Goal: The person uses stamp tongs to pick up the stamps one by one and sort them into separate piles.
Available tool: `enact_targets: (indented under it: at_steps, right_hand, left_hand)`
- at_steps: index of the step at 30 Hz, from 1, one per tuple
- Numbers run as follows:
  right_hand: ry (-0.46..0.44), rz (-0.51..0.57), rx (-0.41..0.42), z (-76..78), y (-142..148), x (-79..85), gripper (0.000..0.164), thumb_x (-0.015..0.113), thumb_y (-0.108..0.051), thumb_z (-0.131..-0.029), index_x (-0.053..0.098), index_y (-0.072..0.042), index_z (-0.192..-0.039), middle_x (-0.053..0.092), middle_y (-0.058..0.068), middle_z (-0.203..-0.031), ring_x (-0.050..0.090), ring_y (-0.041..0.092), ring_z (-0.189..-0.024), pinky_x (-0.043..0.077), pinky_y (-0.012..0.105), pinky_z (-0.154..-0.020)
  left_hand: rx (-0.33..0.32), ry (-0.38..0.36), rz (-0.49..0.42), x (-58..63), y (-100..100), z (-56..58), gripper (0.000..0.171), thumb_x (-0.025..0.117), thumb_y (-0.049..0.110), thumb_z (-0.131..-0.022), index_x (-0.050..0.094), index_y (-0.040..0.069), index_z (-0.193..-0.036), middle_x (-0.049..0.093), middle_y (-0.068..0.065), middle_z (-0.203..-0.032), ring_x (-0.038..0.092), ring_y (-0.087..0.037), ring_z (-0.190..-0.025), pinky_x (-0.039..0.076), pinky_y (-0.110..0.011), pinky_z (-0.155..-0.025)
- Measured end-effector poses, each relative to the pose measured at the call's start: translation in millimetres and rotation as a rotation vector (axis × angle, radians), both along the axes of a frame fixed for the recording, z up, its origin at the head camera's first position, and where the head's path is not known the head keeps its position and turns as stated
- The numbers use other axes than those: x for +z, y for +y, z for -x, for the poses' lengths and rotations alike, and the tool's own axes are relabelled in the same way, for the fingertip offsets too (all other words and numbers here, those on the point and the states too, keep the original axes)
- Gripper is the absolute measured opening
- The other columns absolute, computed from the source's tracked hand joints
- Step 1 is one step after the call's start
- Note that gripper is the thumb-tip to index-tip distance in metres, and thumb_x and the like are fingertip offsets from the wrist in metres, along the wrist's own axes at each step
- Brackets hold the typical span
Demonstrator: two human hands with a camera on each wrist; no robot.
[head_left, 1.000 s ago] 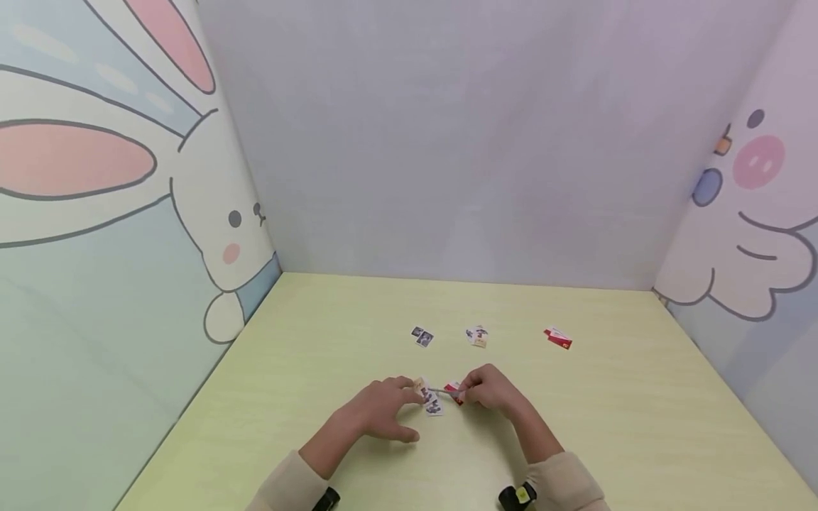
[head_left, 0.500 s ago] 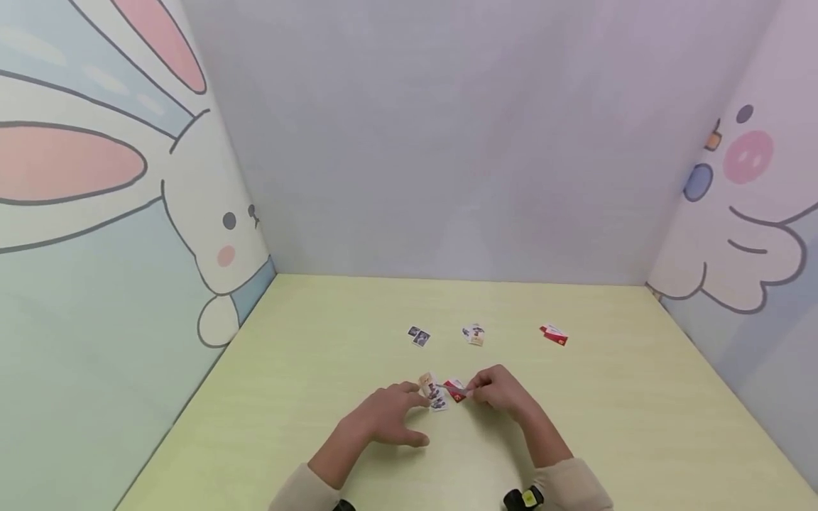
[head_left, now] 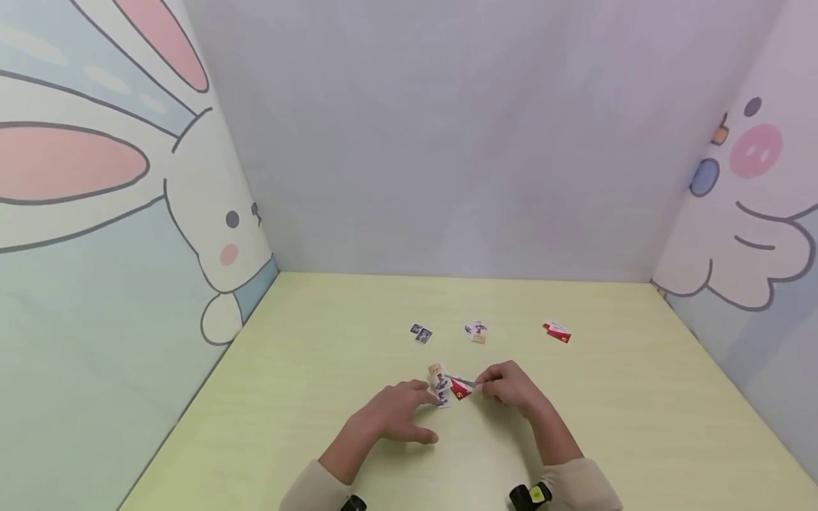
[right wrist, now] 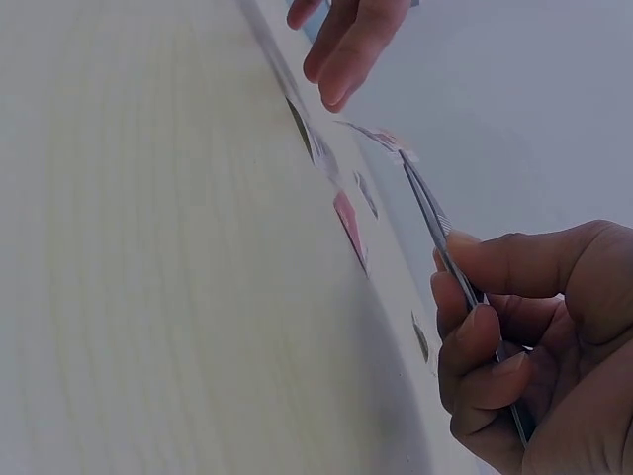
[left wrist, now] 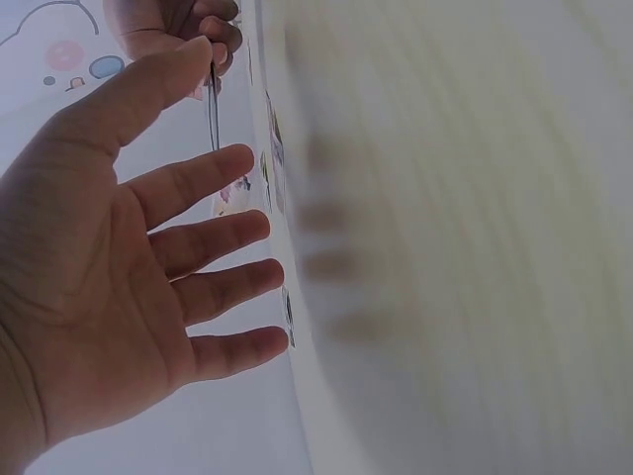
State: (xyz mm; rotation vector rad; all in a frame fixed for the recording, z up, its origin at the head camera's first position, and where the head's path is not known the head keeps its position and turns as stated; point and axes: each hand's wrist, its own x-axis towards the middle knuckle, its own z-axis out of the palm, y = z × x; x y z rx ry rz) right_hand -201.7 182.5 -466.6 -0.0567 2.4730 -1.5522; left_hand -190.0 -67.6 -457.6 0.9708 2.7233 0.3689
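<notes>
Right wrist: two hands [right wrist: 569, 332] [right wrist: 351, 49], one tweezers [right wrist: 440, 236]

A beige left sleeve [head_left: 316, 488] and a matching right sleeve [head_left: 580, 485] end short of the bare left hand [head_left: 399, 411] and right hand [head_left: 509, 387], with a black left wrist device [head_left: 353, 504] (partly cut off at the view's lower edge) and a black right wrist device [head_left: 521, 498] bearing a yellow patch [head_left: 537, 494].
</notes>
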Motion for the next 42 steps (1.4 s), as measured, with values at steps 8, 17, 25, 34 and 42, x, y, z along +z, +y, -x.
enact_targets:
  at_steps: [8, 17, 25, 34, 42]
  right_hand:
    - [-0.014, -0.013, -0.066, 4.7, 9, -1.6, 0.009, 0.059, 0.001, -0.082, 0.068, 0.000, -0.086, 0.050, 0.004, -0.064, 0.041, 0.017, -0.055, 0.032, 0.027, -0.049]
    - [-0.049, -0.016, -0.124, 9.8, 23, -1.6, 0.011, 0.060, -0.002, -0.083, 0.068, 0.000, -0.091, 0.051, 0.006, -0.067, 0.042, 0.019, -0.056, 0.033, 0.027, -0.050]
    - [-0.056, -0.024, -0.157, 15.9, 35, -4.6, 0.014, 0.058, -0.001, -0.083, 0.067, 0.002, -0.093, 0.051, 0.006, -0.064, 0.040, 0.017, -0.053, 0.032, 0.027, -0.048]
    - [-0.058, -0.022, -0.187, 25.8, 49, -8.3, 0.016, 0.058, -0.003, -0.084, 0.066, 0.003, -0.096, 0.050, 0.006, -0.063, 0.038, 0.016, -0.049, 0.030, 0.026, -0.046]
    - [-0.053, -0.029, -0.217, 41.4, 55, -9.1, 0.014, 0.058, -0.003, -0.084, 0.066, 0.003, -0.094, 0.049, 0.003, -0.059, 0.037, 0.013, -0.046, 0.029, 0.025, -0.043]
  left_hand:
    - [-0.005, -0.021, 0.019, -0.3, 5, 2.4, 0.055, 0.071, 0.054, -0.073, 0.064, 0.023, -0.119, 0.049, 0.000, -0.134, 0.045, -0.019, -0.121, 0.041, -0.042, -0.092]
    - [-0.031, -0.029, 0.043, -3.8, 5, 4.9, 0.055, 0.071, 0.053, -0.074, 0.064, 0.022, -0.119, 0.049, 0.004, -0.134, 0.043, -0.016, -0.124, 0.040, -0.040, -0.094]
    - [-0.041, -0.035, 0.042, -5.0, 4, 6.3, 0.054, 0.072, 0.051, -0.074, 0.064, 0.022, -0.118, 0.050, 0.004, -0.133, 0.043, -0.016, -0.124, 0.039, -0.038, -0.095]
    - [-0.053, -0.025, 0.043, -3.4, 5, 6.5, 0.050, 0.074, 0.045, -0.074, 0.064, 0.022, -0.117, 0.051, 0.003, -0.131, 0.044, -0.017, -0.121, 0.039, -0.036, -0.095]
    - [-0.064, 0.015, 0.077, -3.4, 7, 5.9, 0.056, 0.075, 0.048, -0.072, 0.061, 0.025, -0.121, 0.049, 0.004, -0.132, 0.045, -0.018, -0.119, 0.041, -0.034, -0.093]
